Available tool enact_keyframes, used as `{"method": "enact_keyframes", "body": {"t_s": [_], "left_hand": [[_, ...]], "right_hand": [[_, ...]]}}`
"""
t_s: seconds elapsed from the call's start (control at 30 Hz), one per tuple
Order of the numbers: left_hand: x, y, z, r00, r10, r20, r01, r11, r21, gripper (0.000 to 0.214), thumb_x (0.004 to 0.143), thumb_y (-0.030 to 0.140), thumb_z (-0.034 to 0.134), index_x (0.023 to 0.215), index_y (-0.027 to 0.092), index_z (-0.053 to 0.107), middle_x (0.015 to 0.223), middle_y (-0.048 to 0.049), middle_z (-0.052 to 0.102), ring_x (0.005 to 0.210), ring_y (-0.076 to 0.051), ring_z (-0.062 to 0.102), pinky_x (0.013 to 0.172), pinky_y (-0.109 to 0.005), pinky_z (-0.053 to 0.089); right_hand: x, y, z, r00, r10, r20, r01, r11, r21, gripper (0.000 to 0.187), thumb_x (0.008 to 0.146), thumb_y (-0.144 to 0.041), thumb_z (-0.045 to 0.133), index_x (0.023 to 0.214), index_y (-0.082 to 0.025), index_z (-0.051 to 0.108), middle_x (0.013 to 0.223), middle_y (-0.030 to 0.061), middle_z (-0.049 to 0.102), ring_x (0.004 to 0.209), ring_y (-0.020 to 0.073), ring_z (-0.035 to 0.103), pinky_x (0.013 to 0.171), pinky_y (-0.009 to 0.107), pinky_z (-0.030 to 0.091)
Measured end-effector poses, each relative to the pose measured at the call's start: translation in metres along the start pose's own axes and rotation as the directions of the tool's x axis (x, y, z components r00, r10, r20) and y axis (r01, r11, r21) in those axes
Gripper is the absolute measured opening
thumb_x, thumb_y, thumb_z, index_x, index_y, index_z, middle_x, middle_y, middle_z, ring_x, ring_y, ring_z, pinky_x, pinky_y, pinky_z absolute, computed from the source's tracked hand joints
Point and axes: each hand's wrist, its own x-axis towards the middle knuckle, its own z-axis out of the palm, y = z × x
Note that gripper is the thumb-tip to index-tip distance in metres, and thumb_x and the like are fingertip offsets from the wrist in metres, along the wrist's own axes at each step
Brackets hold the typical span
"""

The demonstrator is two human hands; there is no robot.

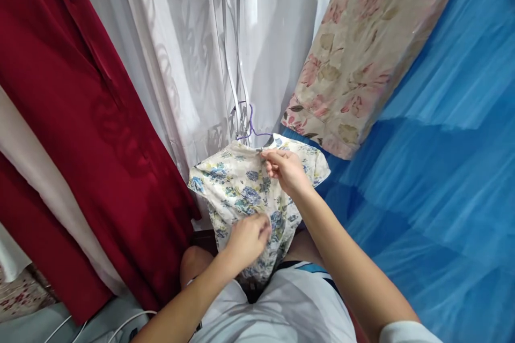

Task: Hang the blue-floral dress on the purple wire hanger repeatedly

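Observation:
A short-sleeved blouse (250, 193), cream with blue flowers and green leaves, hangs in front of me on a purple hanger (252, 123). My right hand (285, 169) pinches the middle of its neckline, with a small dark bit showing at the fingertips. Lower down, over the blouse's front, is my left hand (250, 236), its fingers curled together and somewhat blurred. Whatever those fingers may grip is hidden from view. The lower part of the garment drops between my knees.
White straps (238, 64) hang above the hanger before white curtains (273, 27). Dark red cloth (100, 128) hangs on the left. A pink-flowered beige cloth (346, 64) and blue tulle (434, 187) hang on the right. White cables (131, 321) lie at lower left.

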Motion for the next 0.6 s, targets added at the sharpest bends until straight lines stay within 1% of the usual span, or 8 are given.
{"method": "enact_keyframes", "body": {"t_s": [0.1,0.17,0.23,0.3,0.33,0.4,0.5,0.6], "left_hand": [[0.043,0.016,-0.045,0.97,0.037,-0.242,-0.049,0.998,-0.045,0.035,0.095,0.033,0.049,0.128,0.025,0.055,0.076,-0.0016,0.065,0.065,-0.017,0.06,0.064,-0.025,0.044],[0.073,0.027,-0.069,0.934,0.144,-0.326,-0.153,0.988,-0.002,0.041,0.098,0.034,0.046,0.137,0.024,0.048,0.077,-0.0001,0.062,0.065,-0.016,0.058,0.065,-0.025,0.042],[0.096,0.035,-0.083,0.924,0.252,-0.288,-0.242,0.968,0.072,0.027,0.098,0.033,0.046,0.118,0.023,0.061,0.076,0.0001,0.061,0.065,-0.014,0.056,0.064,-0.024,0.039],[0.11,0.042,-0.088,0.91,0.315,-0.269,-0.294,0.949,0.115,0.022,0.098,0.032,0.047,0.093,0.02,0.065,0.074,0.0002,0.06,0.065,-0.013,0.055,0.063,-0.023,0.038],[0.113,0.044,-0.089,0.902,0.325,-0.285,-0.303,0.946,0.118,0.023,0.098,0.032,0.048,0.087,0.018,0.064,0.073,0.0004,0.06,0.065,-0.013,0.054,0.063,-0.023,0.037],[0.114,0.044,-0.094,0.876,0.303,-0.375,-0.29,0.953,0.09,0.023,0.098,0.033,0.049,0.085,0.017,0.062,0.072,0.0009,0.059,0.064,-0.012,0.055,0.064,-0.022,0.038],[0.111,0.027,-0.114,0.788,0.204,-0.581,-0.235,0.972,0.022,0.024,0.097,0.035,0.049,0.089,0.016,0.062,0.072,0.0009,0.06,0.065,-0.012,0.057,0.064,-0.021,0.04],[0.107,-0.02,-0.144,0.69,0.058,-0.721,-0.151,0.986,-0.066,0.027,0.094,0.039,0.054,0.082,0.016,0.061,0.068,0.0014,0.058,0.065,-0.011,0.056,0.065,-0.021,0.041]], "right_hand": [[-0.011,-0.004,-0.009,0.999,-0.016,0.029,0.018,0.996,-0.09,0.019,0.067,-0.031,0.074,0.067,-0.015,0.065,0.045,-0.0037,0.056,0.034,0.0074,0.046,0.034,0.02,0.029],[-0.014,-0.007,-0.011,0.997,-0.052,0.052,0.06,0.986,-0.157,0.017,0.07,-0.031,0.072,0.066,-0.016,0.064,0.045,-0.0035,0.056,0.034,0.0076,0.045,0.034,0.02,0.029],[-0.015,-0.007,-0.009,0.993,-0.089,0.075,0.103,0.973,-0.208,0.018,0.073,-0.031,0.07,0.066,-0.016,0.063,0.045,-0.0032,0.055,0.035,0.0082,0.045,0.036,0.021,0.031],[-0.013,0.0,-0.006,0.984,-0.164,0.063,0.175,0.954,-0.245,0.02,0.075,-0.034,0.069,0.069,-0.017,0.062,0.045,-0.0035,0.054,0.037,0.0089,0.044,0.038,0.022,0.033],[-0.013,0.007,-0.004,0.976,-0.214,0.04,0.216,0.938,-0.272,0.022,0.076,-0.037,0.069,0.07,-0.017,0.061,0.046,-0.0037,0.053,0.038,0.0092,0.044,0.04,0.023,0.033],[-0.013,0.024,-0.003,0.956,-0.294,-0.013,0.273,0.902,-0.336,0.024,0.079,-0.04,0.067,0.072,-0.019,0.059,0.048,-0.0043,0.051,0.041,0.0096,0.042,0.042,0.023,0.031],[-0.017,0.049,-0.005,0.957,-0.289,-0.022,0.257,0.88,-0.4,0.027,0.081,-0.043,0.064,0.069,-0.02,0.056,0.049,-0.0049,0.047,0.042,0.0099,0.039,0.042,0.024,0.027],[-0.028,0.065,-0.009,0.97,-0.24,0.037,0.234,0.878,-0.417,0.025,0.082,-0.042,0.063,0.071,-0.02,0.058,0.049,-0.0049,0.046,0.042,0.011,0.039,0.043,0.024,0.026]]}}
